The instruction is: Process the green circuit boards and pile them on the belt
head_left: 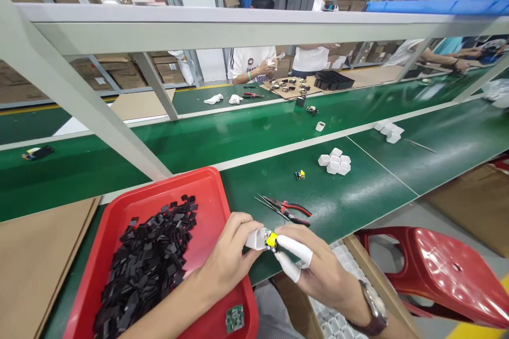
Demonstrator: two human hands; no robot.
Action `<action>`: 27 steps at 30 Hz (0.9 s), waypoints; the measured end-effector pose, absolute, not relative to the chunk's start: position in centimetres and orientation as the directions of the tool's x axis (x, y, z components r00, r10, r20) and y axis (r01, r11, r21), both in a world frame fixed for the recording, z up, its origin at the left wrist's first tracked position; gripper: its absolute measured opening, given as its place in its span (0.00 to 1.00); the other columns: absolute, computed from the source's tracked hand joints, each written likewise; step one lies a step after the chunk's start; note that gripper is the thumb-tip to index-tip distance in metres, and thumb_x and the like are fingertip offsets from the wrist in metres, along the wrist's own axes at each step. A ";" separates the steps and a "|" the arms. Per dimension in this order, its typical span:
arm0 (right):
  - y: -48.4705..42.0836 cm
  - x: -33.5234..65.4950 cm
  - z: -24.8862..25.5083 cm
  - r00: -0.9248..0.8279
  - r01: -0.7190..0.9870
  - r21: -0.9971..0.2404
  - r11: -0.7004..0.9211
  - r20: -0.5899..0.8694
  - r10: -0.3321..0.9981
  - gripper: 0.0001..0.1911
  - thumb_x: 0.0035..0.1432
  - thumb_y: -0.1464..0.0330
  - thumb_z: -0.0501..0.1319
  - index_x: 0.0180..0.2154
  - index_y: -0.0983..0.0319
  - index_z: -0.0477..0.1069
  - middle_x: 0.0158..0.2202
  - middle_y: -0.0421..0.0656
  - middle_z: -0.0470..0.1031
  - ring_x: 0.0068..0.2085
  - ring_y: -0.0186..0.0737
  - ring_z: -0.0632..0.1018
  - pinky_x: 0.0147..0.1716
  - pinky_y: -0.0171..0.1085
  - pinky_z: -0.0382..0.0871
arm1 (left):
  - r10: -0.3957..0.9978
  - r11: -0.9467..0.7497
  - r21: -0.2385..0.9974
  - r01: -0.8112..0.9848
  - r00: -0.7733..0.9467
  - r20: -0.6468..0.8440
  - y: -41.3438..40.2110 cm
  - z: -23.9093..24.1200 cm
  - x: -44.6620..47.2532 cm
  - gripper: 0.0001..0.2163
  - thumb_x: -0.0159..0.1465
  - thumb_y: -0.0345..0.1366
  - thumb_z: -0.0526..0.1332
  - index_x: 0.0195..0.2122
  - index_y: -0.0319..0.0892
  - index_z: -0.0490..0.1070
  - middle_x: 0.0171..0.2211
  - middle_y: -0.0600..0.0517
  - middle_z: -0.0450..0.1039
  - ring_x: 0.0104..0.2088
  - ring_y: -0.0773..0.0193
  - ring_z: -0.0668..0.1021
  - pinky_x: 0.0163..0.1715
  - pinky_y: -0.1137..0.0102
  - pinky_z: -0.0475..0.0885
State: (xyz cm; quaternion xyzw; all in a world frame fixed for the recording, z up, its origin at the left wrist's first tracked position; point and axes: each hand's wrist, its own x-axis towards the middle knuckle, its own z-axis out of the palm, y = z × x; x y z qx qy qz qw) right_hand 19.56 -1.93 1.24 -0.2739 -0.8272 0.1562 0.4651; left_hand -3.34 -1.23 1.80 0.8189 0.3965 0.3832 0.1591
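Observation:
Near the bench's front edge, my left hand (233,246) is closed around a white plastic housing (256,239). My right hand (314,254), with white finger cots on two fingers and a watch at the wrist, pinches a small circuit board with a yellow component (272,240). The board's end meets the open end of the housing; how far it sits inside I cannot tell. Just beyond my hands lie red-handled pliers (292,211) and thin tweezers (271,206). Farther off on the bench rest another small board (300,175) and a cluster of white housings (334,161).
A red tray (217,190) at left holds many black pieces (147,265) and a green circuit board (235,319). Beyond the bench runs a green conveyor belt (246,135) carrying some parts. A metal frame (87,95) crosses overhead. A red stool (449,270) stands at right; people work opposite.

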 end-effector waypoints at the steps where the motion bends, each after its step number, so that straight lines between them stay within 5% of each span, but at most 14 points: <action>1: -2.0 19.5 1.2 -0.422 0.312 -0.506 0.804 0.684 0.595 0.34 0.62 0.82 0.63 0.67 0.61 0.62 0.52 0.54 0.79 0.53 0.51 0.80 0.50 0.53 0.82 | 0.760 -0.647 0.553 0.524 0.397 0.514 -1.2 1.8 -3.2 0.13 0.68 0.26 0.64 0.52 0.44 0.68 0.43 0.47 0.68 0.43 0.59 0.76 0.42 0.65 0.78; 27: -1.4 20.1 1.6 -0.462 0.233 -0.542 0.807 0.669 0.583 0.33 0.61 0.83 0.63 0.65 0.62 0.63 0.52 0.54 0.79 0.53 0.50 0.80 0.51 0.53 0.81 | 0.719 -0.693 0.467 0.549 0.478 0.504 -1.9 2.2 -2.6 0.15 0.69 0.22 0.61 0.55 0.40 0.66 0.44 0.45 0.68 0.45 0.56 0.73 0.44 0.62 0.76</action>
